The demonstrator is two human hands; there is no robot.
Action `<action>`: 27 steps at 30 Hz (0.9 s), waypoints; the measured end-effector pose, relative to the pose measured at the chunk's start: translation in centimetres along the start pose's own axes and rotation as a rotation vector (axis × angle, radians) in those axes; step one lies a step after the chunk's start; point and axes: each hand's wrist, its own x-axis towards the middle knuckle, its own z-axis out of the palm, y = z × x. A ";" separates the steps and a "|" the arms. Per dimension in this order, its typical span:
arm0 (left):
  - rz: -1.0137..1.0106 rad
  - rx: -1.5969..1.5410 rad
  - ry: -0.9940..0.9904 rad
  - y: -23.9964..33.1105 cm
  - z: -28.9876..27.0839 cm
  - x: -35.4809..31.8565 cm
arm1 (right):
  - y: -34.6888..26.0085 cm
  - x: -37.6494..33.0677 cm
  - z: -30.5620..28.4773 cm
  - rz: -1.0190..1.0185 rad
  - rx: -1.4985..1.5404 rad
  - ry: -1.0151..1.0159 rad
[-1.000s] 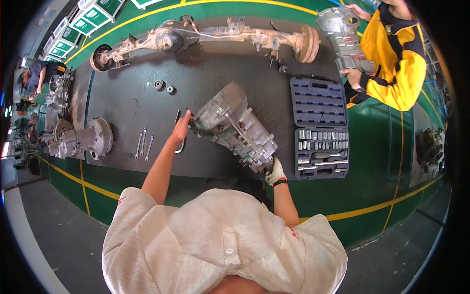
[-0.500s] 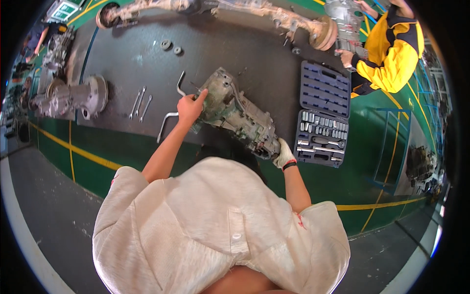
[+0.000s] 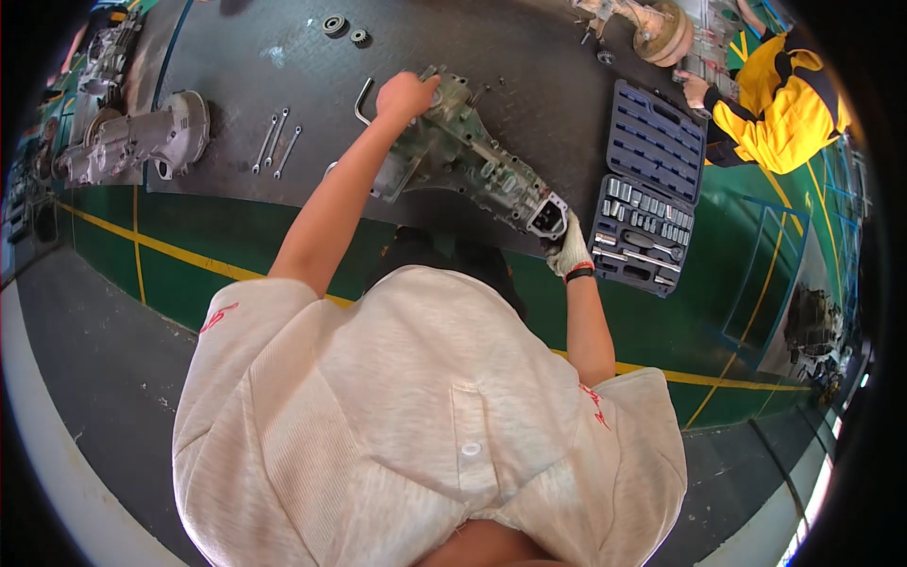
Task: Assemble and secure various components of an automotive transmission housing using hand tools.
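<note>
A metal gearbox housing (image 3: 477, 161) lies slantwise on the dark workbench in front of me, wide end at the left and narrow end near my right side. My bare left hand (image 3: 406, 97) grips the far edge of the wide end, its fingertips partly out of sight. My right hand (image 3: 571, 251), in a white knit glove, is closed round the narrow end, beside a squarish opening (image 3: 549, 215). Some of its fingers are hidden under the casting. A bent metal bar (image 3: 363, 102) shows beside my left hand.
Several wrenches (image 3: 274, 142) lie left of the gearbox, with another gearbox (image 3: 142, 140) beyond. A blue socket case (image 3: 652, 180) stands open at the right. Two ring-shaped gears (image 3: 346, 30) sit at the back. A person in a yellow jacket (image 3: 789, 113) works at the far right.
The gearbox has been rolled over, so its narrow end's opening now shows. My left hand has moved to the far edge of the wide end. The view has shifted.
</note>
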 end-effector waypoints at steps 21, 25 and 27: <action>0.265 -0.110 -0.094 -1.9 0.7 2.4 | 1.6 -0.2 -3.5 -0.333 0.107 0.259; 0.269 -0.106 -0.126 -1.8 -2.2 -0.4 | 0.7 -2.7 -4.9 -0.415 0.529 0.140; 0.377 -0.094 -0.094 -2.9 -3.4 -1.2 | 0.3 -4.9 -4.8 -0.481 0.674 -0.241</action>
